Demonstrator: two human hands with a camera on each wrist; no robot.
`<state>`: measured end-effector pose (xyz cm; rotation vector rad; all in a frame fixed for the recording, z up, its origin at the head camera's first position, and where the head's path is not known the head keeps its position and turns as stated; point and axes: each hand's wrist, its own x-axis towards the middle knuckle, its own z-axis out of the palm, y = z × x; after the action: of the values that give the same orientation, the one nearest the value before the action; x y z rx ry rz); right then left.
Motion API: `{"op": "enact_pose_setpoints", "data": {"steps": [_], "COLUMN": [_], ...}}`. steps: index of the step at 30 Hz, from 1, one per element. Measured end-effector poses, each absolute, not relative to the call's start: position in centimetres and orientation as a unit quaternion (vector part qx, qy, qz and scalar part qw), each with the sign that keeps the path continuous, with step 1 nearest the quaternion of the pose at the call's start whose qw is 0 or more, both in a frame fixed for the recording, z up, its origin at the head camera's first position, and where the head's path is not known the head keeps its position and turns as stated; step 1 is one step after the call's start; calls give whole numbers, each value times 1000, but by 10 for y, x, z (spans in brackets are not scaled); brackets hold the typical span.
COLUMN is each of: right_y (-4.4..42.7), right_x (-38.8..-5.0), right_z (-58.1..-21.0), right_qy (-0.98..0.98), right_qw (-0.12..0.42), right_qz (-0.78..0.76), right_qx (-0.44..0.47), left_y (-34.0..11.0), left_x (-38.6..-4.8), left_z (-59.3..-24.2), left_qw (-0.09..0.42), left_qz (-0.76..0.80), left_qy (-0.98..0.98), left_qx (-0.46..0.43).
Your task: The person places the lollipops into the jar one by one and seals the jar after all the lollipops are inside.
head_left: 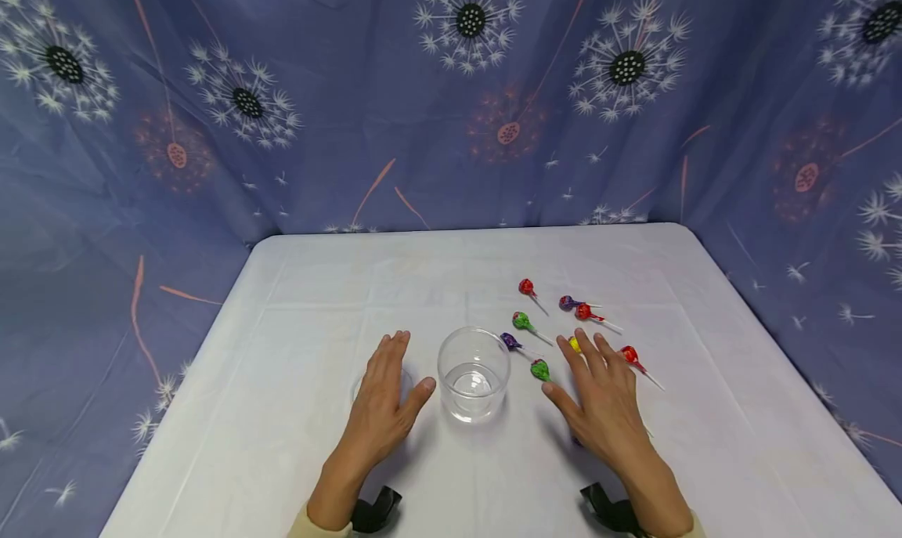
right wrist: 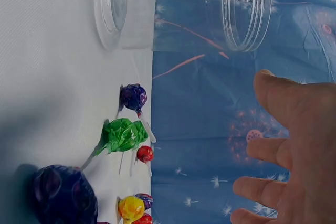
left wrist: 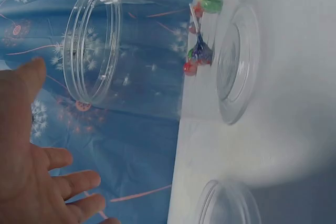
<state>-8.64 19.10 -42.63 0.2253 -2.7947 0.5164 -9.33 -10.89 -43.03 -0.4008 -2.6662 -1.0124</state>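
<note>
A clear, empty jar (head_left: 474,375) stands upright between the two hands, without a lid on it. The left hand (head_left: 380,409) hovers left of it, fingers extended, above a clear round lid (left wrist: 229,205) lying on the table. To the jar's right, the right hand (head_left: 602,401) is held over the lollipops with fingers spread, holding nothing. A green lollipop (head_left: 540,370) and a purple one (head_left: 510,341) lie nearest the jar. Part of a yellow lollipop (head_left: 575,344) shows between the right fingers. In the right wrist view a dark purple lollipop (right wrist: 64,195) is close to the camera.
Several more lollipops lie at the right: a red one (head_left: 526,287) farthest back, a green one (head_left: 521,320), and another red one (head_left: 629,355) right of the right hand. The white table (head_left: 317,287) ends at a blue dandelion-print cloth (head_left: 338,115). Black straps show at both wrists.
</note>
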Motion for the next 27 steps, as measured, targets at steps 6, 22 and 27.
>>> {"op": "enact_pose_setpoints", "data": {"steps": [6, 22, 27], "right_y": [195, 208, 212], "right_x": [-83, -72, -68], "right_z": [-426, -436, -438], "right_qy": [-967, -945, -944], "right_qw": [146, 197, 203], "right_qz": [195, 250, 250], "right_qx": [72, 74, 68], "left_y": [-105, -94, -90], "left_x": [-96, -107, -111], "left_z": [-428, -433, -434], "left_qw": [65, -31, -46], "left_qz": [-398, -463, -467], "left_qy": [-907, -879, -874], "left_qx": [-125, -115, -124]}}
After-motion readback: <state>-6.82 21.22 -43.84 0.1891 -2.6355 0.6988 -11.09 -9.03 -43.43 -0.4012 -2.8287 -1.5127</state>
